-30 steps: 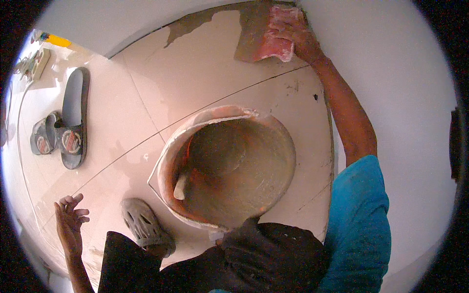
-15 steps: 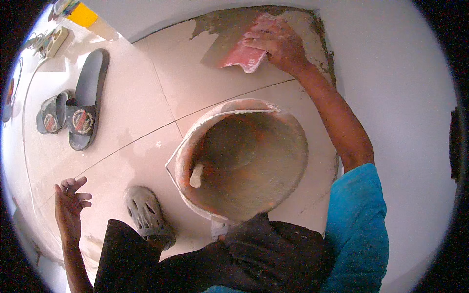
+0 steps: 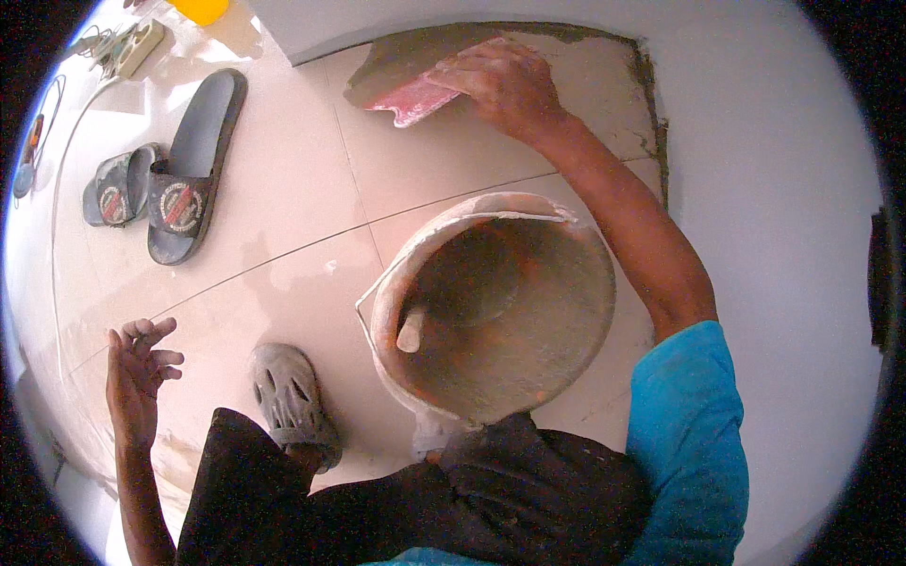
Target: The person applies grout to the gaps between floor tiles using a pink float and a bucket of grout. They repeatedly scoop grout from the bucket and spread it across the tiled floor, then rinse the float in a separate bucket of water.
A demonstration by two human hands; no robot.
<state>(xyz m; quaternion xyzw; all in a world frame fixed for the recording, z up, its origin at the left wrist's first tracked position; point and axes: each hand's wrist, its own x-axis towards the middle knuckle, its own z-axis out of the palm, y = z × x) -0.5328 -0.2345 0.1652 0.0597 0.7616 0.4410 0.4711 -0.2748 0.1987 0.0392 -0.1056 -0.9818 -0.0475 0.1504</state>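
Far left, check out the left hand (image 3: 142,377), fingers half curled and apart, holding nothing; next along, some dark slides (image 3: 193,162) on the tiles (image 3: 283,179); then, top centre, a pink flat tool (image 3: 425,97) along the lower edge of a damp-looking grey patch (image 3: 401,57), long axis slanting down-left from the grip; below that, one mucky bucket (image 3: 557,321); finally the right hand (image 3: 514,92), way nearer to the tool, closed snugly over its upper-right end.
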